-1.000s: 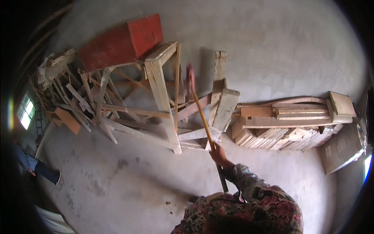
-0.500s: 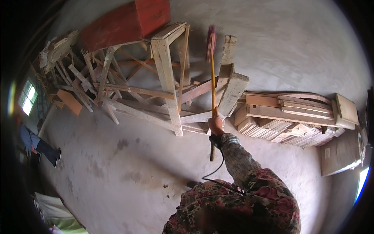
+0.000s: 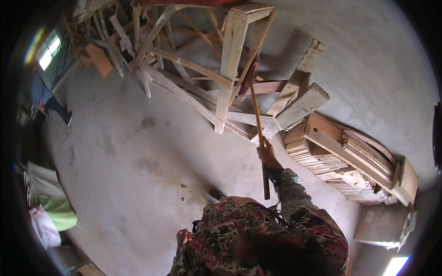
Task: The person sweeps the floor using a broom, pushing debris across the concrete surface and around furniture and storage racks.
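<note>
My right hand (image 3: 268,154) is closed around the shaft of a long yellowish pole (image 3: 257,108), whose dark lower end (image 3: 266,186) sticks out below the fist. At its far end is a dark reddish-purple head (image 3: 250,78), slightly blurred; whether it is a mop, a brush or a duster I cannot make out. That head appears in front of or beside the rear leg of a wooden trestle frame (image 3: 232,60). Just below it lies a reddish plank (image 3: 267,87). Low by my left side, part of my left hand (image 3: 183,237) shows, its fingers too hidden to read.
Stacked boards (image 3: 350,147) lie along the wall to the right, beside a large carton (image 3: 382,223). Piled timber (image 3: 152,60) fills the far left. A person (image 3: 48,99) stands at the left edge. White and green cloths (image 3: 50,198) lie at the near left. Concrete floor (image 3: 124,152) spreads between.
The pole's head has dropped from against the wall to beside the trestle leg. My view has turned and shifted, and my left hand has come into sight.
</note>
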A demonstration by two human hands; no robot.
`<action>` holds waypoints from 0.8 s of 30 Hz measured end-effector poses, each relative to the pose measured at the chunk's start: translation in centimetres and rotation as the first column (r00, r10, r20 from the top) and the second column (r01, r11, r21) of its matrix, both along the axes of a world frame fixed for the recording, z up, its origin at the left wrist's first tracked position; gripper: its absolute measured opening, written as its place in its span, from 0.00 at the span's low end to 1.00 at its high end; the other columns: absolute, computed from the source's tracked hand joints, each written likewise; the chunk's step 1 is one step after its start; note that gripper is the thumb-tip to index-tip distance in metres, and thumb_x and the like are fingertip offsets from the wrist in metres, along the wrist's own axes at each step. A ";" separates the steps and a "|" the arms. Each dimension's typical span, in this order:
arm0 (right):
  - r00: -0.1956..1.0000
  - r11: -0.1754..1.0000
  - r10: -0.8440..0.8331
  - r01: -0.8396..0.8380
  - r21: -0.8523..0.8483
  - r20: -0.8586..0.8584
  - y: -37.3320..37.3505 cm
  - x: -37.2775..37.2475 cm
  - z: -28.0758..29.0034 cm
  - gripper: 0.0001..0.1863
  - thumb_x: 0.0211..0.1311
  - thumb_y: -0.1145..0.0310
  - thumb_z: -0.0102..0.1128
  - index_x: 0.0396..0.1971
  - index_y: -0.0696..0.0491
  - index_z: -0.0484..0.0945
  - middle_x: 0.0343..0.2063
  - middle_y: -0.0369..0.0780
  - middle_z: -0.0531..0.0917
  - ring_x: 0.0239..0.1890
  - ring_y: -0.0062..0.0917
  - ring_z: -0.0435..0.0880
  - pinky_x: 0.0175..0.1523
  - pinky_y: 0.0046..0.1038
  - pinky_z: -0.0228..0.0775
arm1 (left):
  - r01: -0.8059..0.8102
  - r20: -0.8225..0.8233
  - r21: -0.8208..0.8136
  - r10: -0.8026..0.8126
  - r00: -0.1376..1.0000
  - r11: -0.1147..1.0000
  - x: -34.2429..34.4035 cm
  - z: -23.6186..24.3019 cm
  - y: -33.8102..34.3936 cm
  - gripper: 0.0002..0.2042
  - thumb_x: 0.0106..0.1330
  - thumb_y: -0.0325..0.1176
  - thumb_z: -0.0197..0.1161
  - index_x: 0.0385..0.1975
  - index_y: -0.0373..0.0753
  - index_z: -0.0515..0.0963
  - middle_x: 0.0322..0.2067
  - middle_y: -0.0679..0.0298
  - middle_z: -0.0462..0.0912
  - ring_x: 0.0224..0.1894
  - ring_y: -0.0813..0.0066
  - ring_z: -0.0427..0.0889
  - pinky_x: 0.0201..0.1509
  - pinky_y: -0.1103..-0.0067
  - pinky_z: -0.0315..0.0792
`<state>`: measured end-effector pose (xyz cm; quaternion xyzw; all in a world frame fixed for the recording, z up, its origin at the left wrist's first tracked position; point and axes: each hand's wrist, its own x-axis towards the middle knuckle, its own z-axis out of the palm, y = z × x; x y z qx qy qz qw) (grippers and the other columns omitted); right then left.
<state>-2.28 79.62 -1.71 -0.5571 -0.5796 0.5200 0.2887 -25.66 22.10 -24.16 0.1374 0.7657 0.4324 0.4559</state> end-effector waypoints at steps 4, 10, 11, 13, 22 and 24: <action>0.987 0.999 0.000 -0.006 0.039 0.160 -2.3 4.2 5.3 0.31 0.49 0.75 0.52 0.58 0.49 0.61 0.11 0.37 0.71 0.09 0.21 0.70 0.12 0.26 0.62 | -0.237 0.312 -0.128 0.266 0.912 0.963 2.7 -2.5 -0.2 0.08 0.57 0.30 0.55 0.31 0.33 0.77 0.16 0.66 0.74 0.18 0.76 0.72 0.20 0.80 0.67; 0.984 0.991 0.104 -0.090 -0.102 0.145 -11.2 13.5 11.8 0.21 0.51 0.80 0.51 0.48 0.60 0.63 0.11 0.32 0.65 0.07 0.16 0.63 0.11 0.20 0.55 | 0.172 -0.110 0.213 -0.151 0.982 0.962 5.0 -4.4 0.3 0.08 0.42 0.39 0.60 0.13 0.42 0.73 0.14 0.59 0.74 0.17 0.61 0.73 0.19 0.68 0.65; 0.982 0.983 0.150 -0.136 -0.122 0.112 -12.5 14.6 12.8 0.22 0.52 0.81 0.51 0.50 0.59 0.62 0.11 0.32 0.65 0.07 0.15 0.63 0.11 0.19 0.55 | 0.328 -0.325 0.104 -0.279 0.904 0.939 5.3 -4.7 0.6 0.09 0.42 0.40 0.59 0.12 0.42 0.73 0.14 0.59 0.74 0.18 0.62 0.74 0.19 0.68 0.66; 0.966 0.962 0.225 -0.198 -0.189 0.130 -14.8 16.2 14.8 0.24 0.52 0.81 0.51 0.51 0.58 0.62 0.10 0.31 0.65 0.07 0.15 0.63 0.11 0.19 0.56 | 0.513 -0.489 -0.349 -0.620 0.614 0.784 5.8 -4.8 1.8 0.11 0.44 0.41 0.59 0.11 0.41 0.73 0.13 0.59 0.75 0.18 0.63 0.76 0.20 0.68 0.68; 0.715 0.863 0.496 -0.347 -0.366 0.492 -21.4 18.3 14.0 0.27 0.48 0.69 0.62 0.51 0.54 0.66 0.13 0.37 0.72 0.15 0.16 0.67 0.19 0.21 0.60 | -0.293 0.445 -0.199 0.352 0.823 0.935 5.2 -0.3 5.5 0.06 0.57 0.28 0.52 0.32 0.35 0.73 0.18 0.63 0.74 0.17 0.73 0.73 0.20 0.75 0.72; 0.559 0.791 0.602 -0.518 -0.327 0.570 -20.4 18.0 11.1 0.25 0.49 0.70 0.61 0.50 0.54 0.67 0.13 0.38 0.74 0.13 0.18 0.70 0.18 0.23 0.62 | -0.359 0.508 -0.176 0.397 0.764 0.917 5.3 0.0 5.5 0.07 0.58 0.30 0.53 0.33 0.35 0.73 0.19 0.62 0.75 0.18 0.73 0.74 0.21 0.74 0.73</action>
